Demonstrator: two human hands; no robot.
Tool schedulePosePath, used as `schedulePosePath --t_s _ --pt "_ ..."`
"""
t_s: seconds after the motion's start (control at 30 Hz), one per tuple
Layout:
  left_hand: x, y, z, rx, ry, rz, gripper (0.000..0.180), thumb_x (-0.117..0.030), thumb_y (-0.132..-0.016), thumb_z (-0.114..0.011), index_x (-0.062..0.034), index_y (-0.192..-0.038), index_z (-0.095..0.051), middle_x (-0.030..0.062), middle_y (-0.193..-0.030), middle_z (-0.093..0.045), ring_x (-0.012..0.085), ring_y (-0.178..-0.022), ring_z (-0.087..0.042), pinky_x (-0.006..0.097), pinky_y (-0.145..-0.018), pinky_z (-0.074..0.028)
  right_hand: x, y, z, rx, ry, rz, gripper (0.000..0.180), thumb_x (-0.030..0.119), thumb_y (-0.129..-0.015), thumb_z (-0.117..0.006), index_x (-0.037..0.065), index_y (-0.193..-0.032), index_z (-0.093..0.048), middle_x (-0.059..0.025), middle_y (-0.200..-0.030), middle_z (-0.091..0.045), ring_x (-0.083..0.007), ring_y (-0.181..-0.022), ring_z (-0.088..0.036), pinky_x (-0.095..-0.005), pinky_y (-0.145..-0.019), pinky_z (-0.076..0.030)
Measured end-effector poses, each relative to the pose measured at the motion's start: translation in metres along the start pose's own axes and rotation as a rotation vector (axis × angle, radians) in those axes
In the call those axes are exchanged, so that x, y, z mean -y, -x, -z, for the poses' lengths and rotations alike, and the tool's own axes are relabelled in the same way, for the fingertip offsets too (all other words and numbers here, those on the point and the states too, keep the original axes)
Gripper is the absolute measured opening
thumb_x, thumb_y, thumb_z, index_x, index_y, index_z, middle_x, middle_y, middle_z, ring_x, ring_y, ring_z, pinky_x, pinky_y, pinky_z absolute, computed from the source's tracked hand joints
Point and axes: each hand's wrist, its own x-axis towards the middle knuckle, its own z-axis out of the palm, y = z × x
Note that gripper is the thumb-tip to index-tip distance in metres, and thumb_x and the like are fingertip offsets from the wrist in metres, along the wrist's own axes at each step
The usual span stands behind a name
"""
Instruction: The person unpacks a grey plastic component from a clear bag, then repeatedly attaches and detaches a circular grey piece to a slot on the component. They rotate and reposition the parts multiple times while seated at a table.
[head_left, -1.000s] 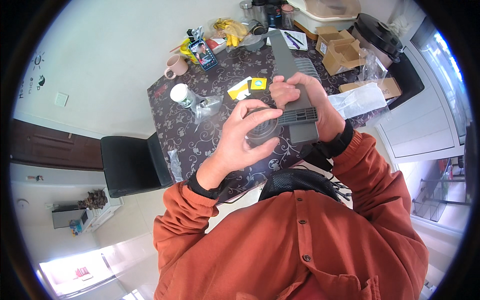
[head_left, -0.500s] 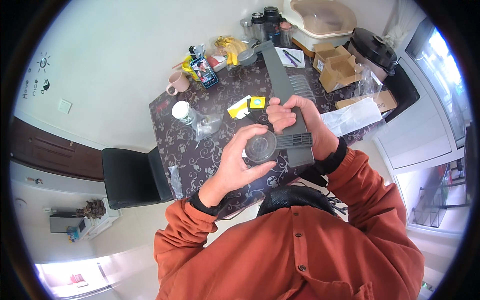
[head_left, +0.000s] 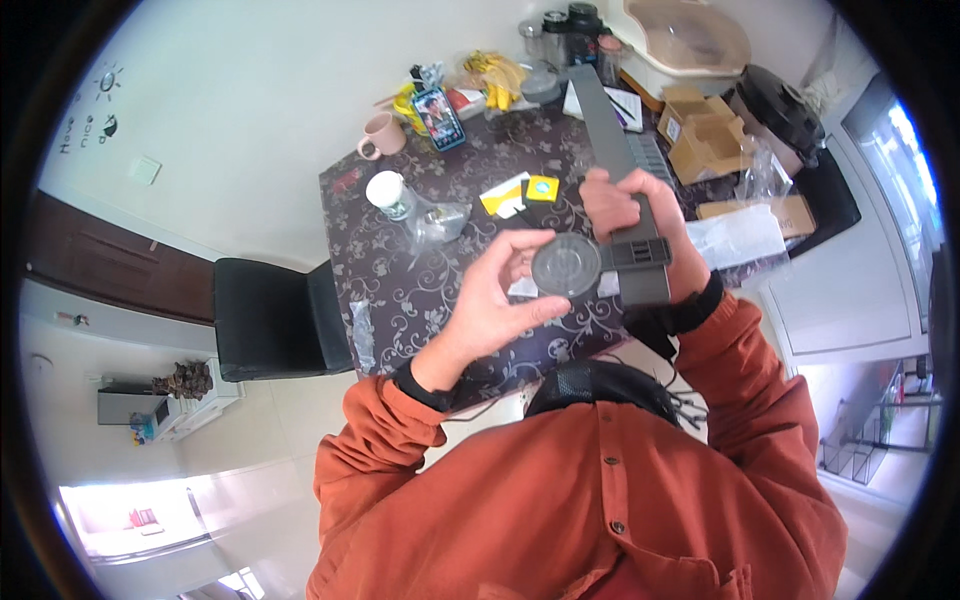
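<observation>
My right hand (head_left: 645, 215) is wrapped around a long flat dark grey bar (head_left: 607, 125), which slants over the table from the far side toward me. Near the bar's close end a short slotted grey bracket (head_left: 638, 253) crosses it. A round, see-through grey disc (head_left: 567, 268) sits at the bracket's left end; whether the two are joined I cannot tell. The thumb and fingers of my left hand (head_left: 487, 298) curve round the disc's left rim and hold it.
On the patterned dark table (head_left: 400, 300) are a white-lidded jar (head_left: 387, 194), a clear plastic bag (head_left: 438, 222), yellow packets (head_left: 541, 189), a pink mug (head_left: 382, 135), a propped phone (head_left: 438, 118) and an opened cardboard box (head_left: 705, 150). A black chair (head_left: 265, 320) stands left.
The view has shifted, so the table and objects appear further right. Both hands keep their grip on the bar and the disc. The disc's round face now shows more fully.
</observation>
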Motion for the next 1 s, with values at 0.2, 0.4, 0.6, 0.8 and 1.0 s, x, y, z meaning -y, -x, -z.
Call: schedulePosePath --t_s 0.2,0.4,0.6,0.8,1.0 --pt "-0.001 -0.004 -0.005 0.073 -0.157 0.081 0.07 -0.019 -0.078 -0.078 -0.0022 -0.134 -0.039 0.0087 -0.127 -0.051 0.0146 -0.116 -0.048 0.031 -0.101 -0.037 -0.007 -0.006 0.009 -0.076 -0.04 -0.011 0.014 0.001 -0.081 -0.049 0.003 -0.095 -0.045 0.001 -0.067 -0.039 -0.0078 -0.052 -0.039 -0.0194 -0.051 -0.04" --pt "0.014 -0.004 -0.003 -0.014 0.032 0.232 0.03 -0.022 -0.1 -0.05 0.0021 -0.116 -0.058 0.0049 -0.104 -0.064 0.0092 -0.093 -0.059 0.024 -0.083 -0.048 -0.009 -0.01 0.02 -0.084 0.027 -0.023 0.012 0.0 -0.081 -0.047 0.003 -0.092 -0.045 0.001 -0.066 -0.036 -0.0079 -0.052 -0.036 -0.0204 -0.048 -0.038" --pt "0.037 0.005 0.022 -0.046 0.172 0.369 0.033 -0.024 -0.102 -0.044 0.0031 -0.116 -0.058 0.0088 -0.107 -0.066 0.0125 -0.094 -0.062 0.026 -0.083 -0.05 -0.016 -0.007 0.016 -0.094 0.04 -0.033 0.011 -0.001 -0.081 -0.046 0.002 -0.092 -0.046 0.0006 -0.067 -0.035 -0.0075 -0.053 -0.035 -0.0202 -0.048 -0.037" --pt "0.043 0.001 0.055 -0.148 0.365 0.451 0.039 -0.028 -0.099 -0.049 0.0026 -0.122 -0.055 0.0118 -0.112 -0.065 0.0137 -0.095 -0.062 0.026 -0.082 -0.05 -0.024 0.005 0.009 -0.002 -0.332 -0.192 0.011 -0.001 -0.083 -0.045 0.004 -0.092 -0.041 -0.0014 -0.066 -0.033 -0.0108 -0.053 -0.037 -0.0248 -0.05 -0.041" --pt "0.037 -0.025 0.033 0.047 0.794 0.222 0.046 -0.036 -0.1 -0.043 -0.0031 -0.132 -0.044 0.0151 -0.126 -0.058 0.0253 -0.115 -0.056 0.039 -0.097 -0.046 -0.059 0.02 0.018 -0.075 0.755 0.207 0.042 0.02 -0.08 -0.068 0.004 -0.113 -0.048 -0.0041 -0.095 -0.06 -0.0134 -0.087 -0.061 -0.0279 -0.08 -0.051"
